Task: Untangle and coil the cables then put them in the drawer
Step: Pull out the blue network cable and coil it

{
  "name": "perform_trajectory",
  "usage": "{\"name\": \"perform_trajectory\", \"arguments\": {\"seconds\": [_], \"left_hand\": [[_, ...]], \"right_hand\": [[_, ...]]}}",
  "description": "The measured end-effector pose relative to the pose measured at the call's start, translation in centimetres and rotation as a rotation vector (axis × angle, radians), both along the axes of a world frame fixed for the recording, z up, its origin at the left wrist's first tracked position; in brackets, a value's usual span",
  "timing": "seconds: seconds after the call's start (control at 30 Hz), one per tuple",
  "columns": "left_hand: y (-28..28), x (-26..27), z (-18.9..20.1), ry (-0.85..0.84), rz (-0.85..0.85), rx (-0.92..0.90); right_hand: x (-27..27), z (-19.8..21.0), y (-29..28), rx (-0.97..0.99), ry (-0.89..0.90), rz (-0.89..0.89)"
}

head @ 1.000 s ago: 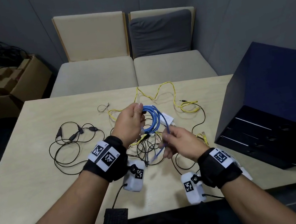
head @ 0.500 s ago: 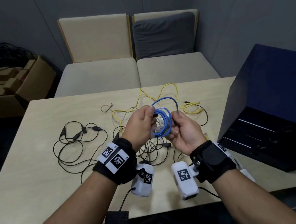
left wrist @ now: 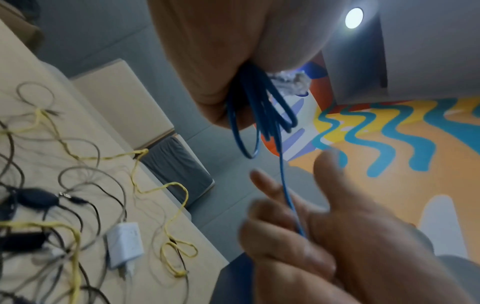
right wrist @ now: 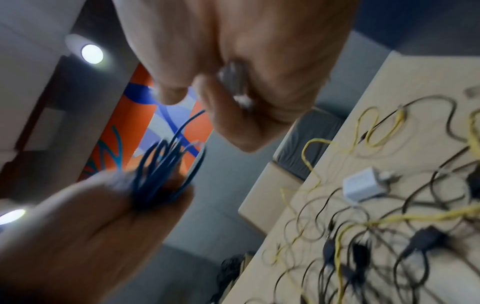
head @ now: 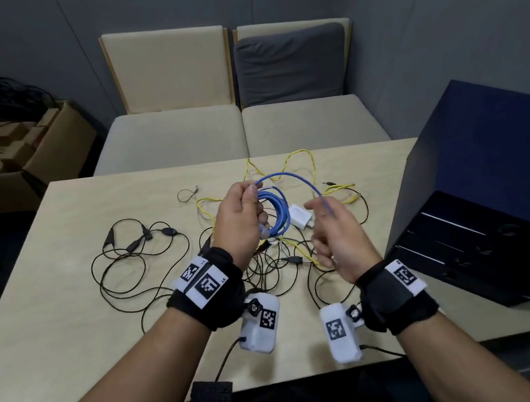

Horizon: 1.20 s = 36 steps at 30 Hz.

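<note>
The left hand point(head: 240, 216) is raised above the table point(head: 51, 322), its fingers curled round a bundle of loops of the blue cable point(head: 275, 213). The coil hangs on edge, its loops running up and down, with a clear plug point(head: 264, 233) showing at its lower end below the fingers. From the top of the coil one loose strand arcs up and over to the right, then drops to the right hand point(head: 338, 241), which holds it where it runs between the thumb and the loosely bent fingers; motion blur hides how firm that hold is. Below the hands a tangle of black cables point(head: 130, 272), a yellow cable point(head: 299, 161) and a white charger point(head: 300, 216) lies on the table. At the right stands a dark drawer cabinet point(head: 497, 200).
</note>
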State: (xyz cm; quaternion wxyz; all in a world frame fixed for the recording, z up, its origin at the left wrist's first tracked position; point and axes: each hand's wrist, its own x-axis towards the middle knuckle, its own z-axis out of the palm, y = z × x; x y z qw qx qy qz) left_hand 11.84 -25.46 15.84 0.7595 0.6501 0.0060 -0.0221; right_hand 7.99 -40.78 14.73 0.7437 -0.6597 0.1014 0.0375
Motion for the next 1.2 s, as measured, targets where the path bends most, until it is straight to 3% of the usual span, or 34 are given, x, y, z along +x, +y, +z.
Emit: {"name": "perform_trajectory", "arguments": {"seconds": [0.1,0.2,0.3,0.43,0.5,0.6,0.7,0.83,1.0,1.2], "left_hand": [[-0.9,-0.2,0.0,-0.025,0.02,-0.026],[-1.4,-0.7,0.0,-0.038,0.03,-0.021],[-1.4,-1.3,0.0,-0.026,-0.046,-0.067],[0.7,-1.1,0.7,0.153,-0.369,-0.209],[2.1,-0.7,1.0,0.248,-0.552,-0.256],[3.4,-0.1,1.6,0.287,-0.7,-0.31],[3.5,0.2,2.0,0.34,-0.679,-0.376],[2.1,-0.3,2.2,0.277,-0.555,-0.199],[0.4,-1.1,2.6,0.297,-0.445,-0.123],[1.1,-1.0,2.2,0.314,-0.598,0.014]], "right_hand": [[-0.6,0.3,2.2,-0.019,-0.032,0.082],[-0.5,1.1,3.3,0.068,-0.052,0.048],[0.3,0.7,3.2,-0.047,-0.066,-0.028],[0.8,0.4,2.1,-0.461,-0.146,0.027],[0.9,0.8,1.6,-0.566,-0.197,0.077],[1.0,1.4,1.2,-0.639,-0.248,0.141],[1.0,1.9,0.8,-0.673,-0.272,0.208],[0.9,2.6,0.2,-0.714,-0.277,0.267],[1.0,2.3,0.0,-0.769,-0.25,0.272],[0.5,2.0,-0.3,-0.851,-0.232,0.354]]}}
